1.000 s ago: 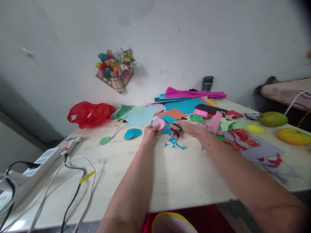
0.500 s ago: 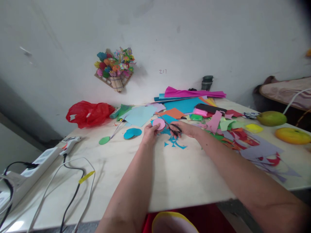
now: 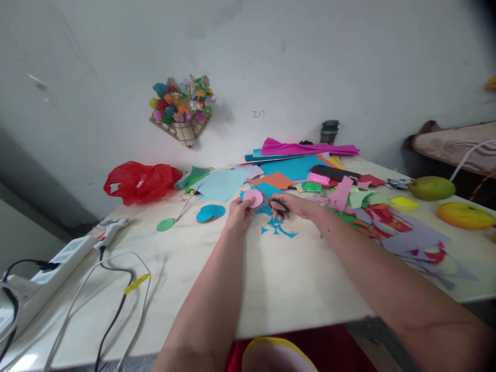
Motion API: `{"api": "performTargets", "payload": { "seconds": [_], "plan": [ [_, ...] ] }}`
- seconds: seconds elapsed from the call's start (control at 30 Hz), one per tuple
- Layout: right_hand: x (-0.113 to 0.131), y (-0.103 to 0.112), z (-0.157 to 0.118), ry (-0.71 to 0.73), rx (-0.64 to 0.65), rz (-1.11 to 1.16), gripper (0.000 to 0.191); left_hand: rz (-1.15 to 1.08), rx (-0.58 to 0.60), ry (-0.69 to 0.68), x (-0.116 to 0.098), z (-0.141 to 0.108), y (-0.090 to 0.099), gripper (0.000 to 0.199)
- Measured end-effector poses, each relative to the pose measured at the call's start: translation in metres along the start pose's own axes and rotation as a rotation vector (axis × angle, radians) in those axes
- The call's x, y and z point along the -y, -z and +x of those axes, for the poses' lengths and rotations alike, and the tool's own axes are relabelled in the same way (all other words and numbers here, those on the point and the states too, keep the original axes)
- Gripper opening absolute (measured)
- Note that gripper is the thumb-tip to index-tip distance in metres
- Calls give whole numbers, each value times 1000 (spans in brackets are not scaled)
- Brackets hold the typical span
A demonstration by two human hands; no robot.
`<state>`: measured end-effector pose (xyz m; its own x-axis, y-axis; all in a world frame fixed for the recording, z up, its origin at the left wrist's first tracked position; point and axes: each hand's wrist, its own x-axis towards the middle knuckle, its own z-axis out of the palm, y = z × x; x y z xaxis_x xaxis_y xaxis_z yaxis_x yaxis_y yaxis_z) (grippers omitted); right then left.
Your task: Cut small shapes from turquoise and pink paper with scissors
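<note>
Cables [image 3: 123, 299] ran across the near left of the table [image 3: 294, 289] beside a white power strip [image 3: 64, 264]. On the right lay lilac paper offcuts [image 3: 416, 240] and red scraps. Blue paper clippings [image 3: 289, 234], some of them triangular, lay just on the near side of the hands, so some cutting looked done. To the left, a green paper disc [image 3: 166, 224] and two overlapping blue paper discs [image 3: 210, 213] appeared already cut out.

At the middle, the left hand [image 3: 239, 213] pinched a pink paper disc [image 3: 253, 199] between thumb and fingers. Blue paper [image 3: 242, 195] jutted past its left edge, so trimming around it seemed unfinished; how much remained could not be told. The right hand [image 3: 292, 204] was closed around the black-handled scissors [image 3: 284, 207], their blades slanting far and left, just beside the disc; whether they bit into paper was too small to tell.

Farther off, an orange sheet [image 3: 276, 181], a pale blue sheet [image 3: 222, 185] and a large blue sheet [image 3: 290, 168] lay uncut into rounds, with magenta paper [image 3: 310, 148] beyond.
</note>
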<state>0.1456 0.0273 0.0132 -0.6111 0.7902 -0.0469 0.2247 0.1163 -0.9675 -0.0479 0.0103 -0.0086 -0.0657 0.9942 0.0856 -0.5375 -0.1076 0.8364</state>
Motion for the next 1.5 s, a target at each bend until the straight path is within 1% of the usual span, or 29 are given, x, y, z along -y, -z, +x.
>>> {"api": "performTargets", "payload": {
  "seconds": [0.1, 0.33, 0.57, 0.77, 1.0, 1.2, 1.5],
  "plan": [
    [-1, 1, 0, 14, 6, -8, 11, 2, 4, 1, 0, 1, 1, 32],
    [-3, 3, 2, -7, 9, 24, 16, 9, -7, 3, 1, 1, 1, 31],
    [-4, 4, 1, 42, 13, 12, 9, -20, 4, -1, 1, 0, 0, 30],
    [-8, 6, 6, 26, 13, 47, 13, -39, 6, 1, 1, 1, 0, 31],
    [-6, 4, 6, 12, 8, 67, 16, -56, 12, 3, 1, 1, -1, 30],
    [-7, 4, 6, 29, -9, 38, 10, -56, 8, 2, 0, 1, -1, 29],
    [-3, 4, 4, 32, 8, 29, 12, -41, 2, 5, 1, 2, 1, 30]
  ]
}}
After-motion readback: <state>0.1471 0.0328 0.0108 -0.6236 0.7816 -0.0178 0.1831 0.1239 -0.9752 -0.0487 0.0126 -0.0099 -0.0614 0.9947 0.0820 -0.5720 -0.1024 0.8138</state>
